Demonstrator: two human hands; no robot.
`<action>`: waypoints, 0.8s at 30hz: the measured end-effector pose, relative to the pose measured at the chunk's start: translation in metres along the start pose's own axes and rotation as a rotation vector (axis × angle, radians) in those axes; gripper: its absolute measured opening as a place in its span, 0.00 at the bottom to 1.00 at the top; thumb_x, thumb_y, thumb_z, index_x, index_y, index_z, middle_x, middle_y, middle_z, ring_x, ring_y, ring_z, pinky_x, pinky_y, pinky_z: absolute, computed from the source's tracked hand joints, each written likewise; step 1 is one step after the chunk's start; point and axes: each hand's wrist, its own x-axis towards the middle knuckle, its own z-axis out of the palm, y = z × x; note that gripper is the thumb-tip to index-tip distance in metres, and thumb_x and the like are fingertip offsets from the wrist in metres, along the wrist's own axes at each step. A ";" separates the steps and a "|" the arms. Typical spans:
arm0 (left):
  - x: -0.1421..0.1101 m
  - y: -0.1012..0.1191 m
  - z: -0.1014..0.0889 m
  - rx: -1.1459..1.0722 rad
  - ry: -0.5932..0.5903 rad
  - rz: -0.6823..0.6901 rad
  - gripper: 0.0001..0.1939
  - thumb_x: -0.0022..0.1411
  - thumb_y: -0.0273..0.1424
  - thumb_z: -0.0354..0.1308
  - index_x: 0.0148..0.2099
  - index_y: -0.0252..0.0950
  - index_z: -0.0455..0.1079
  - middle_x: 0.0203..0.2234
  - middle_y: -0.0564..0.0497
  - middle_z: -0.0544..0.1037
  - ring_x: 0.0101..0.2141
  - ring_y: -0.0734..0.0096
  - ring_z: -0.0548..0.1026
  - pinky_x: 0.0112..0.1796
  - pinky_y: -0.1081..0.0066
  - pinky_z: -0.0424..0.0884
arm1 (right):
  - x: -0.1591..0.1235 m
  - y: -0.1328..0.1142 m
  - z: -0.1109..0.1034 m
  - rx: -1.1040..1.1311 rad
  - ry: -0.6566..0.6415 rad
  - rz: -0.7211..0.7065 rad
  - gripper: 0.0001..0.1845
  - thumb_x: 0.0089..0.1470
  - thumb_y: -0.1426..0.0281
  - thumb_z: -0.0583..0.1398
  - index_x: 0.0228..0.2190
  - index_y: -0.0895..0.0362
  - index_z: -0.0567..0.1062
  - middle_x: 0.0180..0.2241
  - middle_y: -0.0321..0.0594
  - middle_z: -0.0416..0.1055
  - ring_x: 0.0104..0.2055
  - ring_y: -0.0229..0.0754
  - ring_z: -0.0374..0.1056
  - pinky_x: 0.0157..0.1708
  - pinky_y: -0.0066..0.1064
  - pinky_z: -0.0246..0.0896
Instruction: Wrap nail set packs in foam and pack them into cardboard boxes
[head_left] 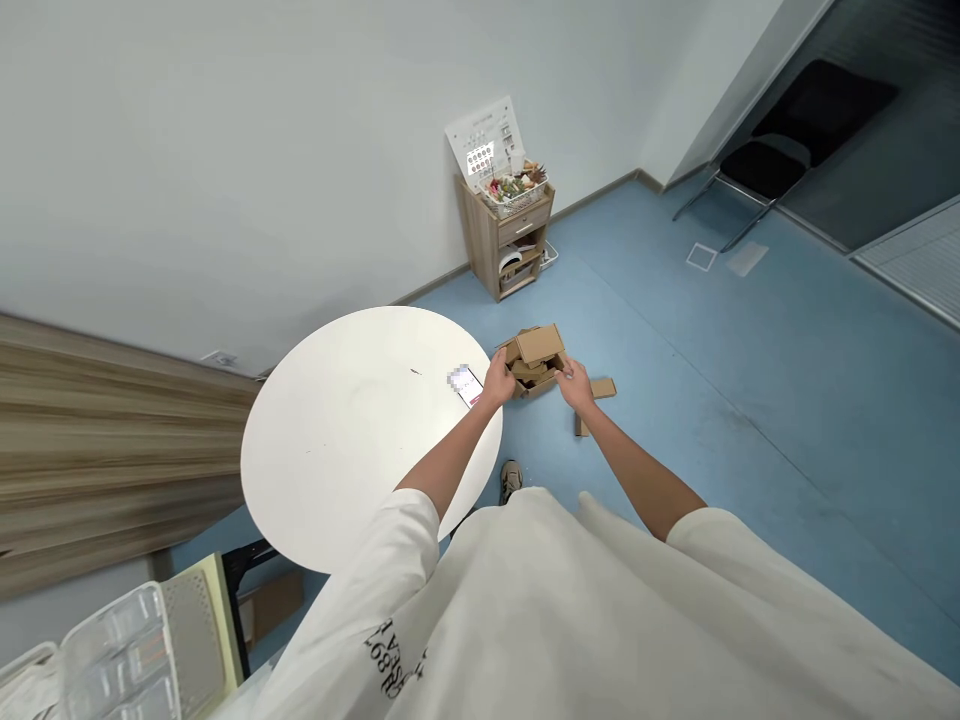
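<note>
An open cardboard box (534, 362) with flat cardboard pieces piled inside is held low in front of me. My left hand (499, 380) grips its left side, and my right hand (575, 384) is curled over its right rim. Two loose cardboard pieces (601, 389) lie on the blue floor just beyond my right hand. Close to my left hand, a phone (466, 386) rests near the edge of a round white table (352, 440). The underside of the box is hidden.
A wooden bedside cabinet (504, 240) stands against the wall, topped by a basket of assorted items (514, 188) and a leaning white board (481, 140). A black folding chair (772, 165) stands at the far right. A clear plastic storage container (112, 650) sits at the lower left.
</note>
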 end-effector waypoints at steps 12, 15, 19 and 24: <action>-0.022 -0.029 -0.005 0.047 -0.032 -0.061 0.37 0.59 0.22 0.53 0.71 0.37 0.57 0.69 0.42 0.58 0.70 0.52 0.54 0.69 0.51 0.51 | -0.006 0.031 0.022 0.005 -0.133 0.073 0.23 0.55 0.60 0.58 0.51 0.51 0.77 0.58 0.45 0.69 0.54 0.53 0.71 0.52 0.48 0.70; -0.027 -0.029 -0.006 0.031 -0.021 -0.061 0.37 0.59 0.22 0.53 0.70 0.38 0.58 0.68 0.43 0.59 0.69 0.53 0.54 0.69 0.52 0.52 | -0.012 0.026 0.024 0.004 -0.168 0.081 0.22 0.56 0.61 0.58 0.51 0.50 0.77 0.58 0.44 0.71 0.56 0.53 0.70 0.52 0.47 0.70; -0.039 -0.029 -0.008 0.029 -0.011 -0.060 0.34 0.60 0.23 0.52 0.69 0.37 0.60 0.67 0.41 0.60 0.68 0.53 0.57 0.67 0.53 0.55 | -0.023 0.014 0.029 -0.004 -0.208 0.093 0.22 0.56 0.62 0.58 0.51 0.52 0.77 0.57 0.46 0.71 0.55 0.54 0.71 0.51 0.46 0.71; -0.058 -0.035 -0.020 0.060 0.006 -0.047 0.30 0.62 0.23 0.52 0.67 0.38 0.62 0.64 0.41 0.64 0.65 0.54 0.62 0.64 0.54 0.62 | -0.035 0.000 0.046 0.027 -0.258 0.059 0.21 0.55 0.65 0.58 0.49 0.54 0.78 0.55 0.47 0.74 0.55 0.53 0.71 0.54 0.46 0.68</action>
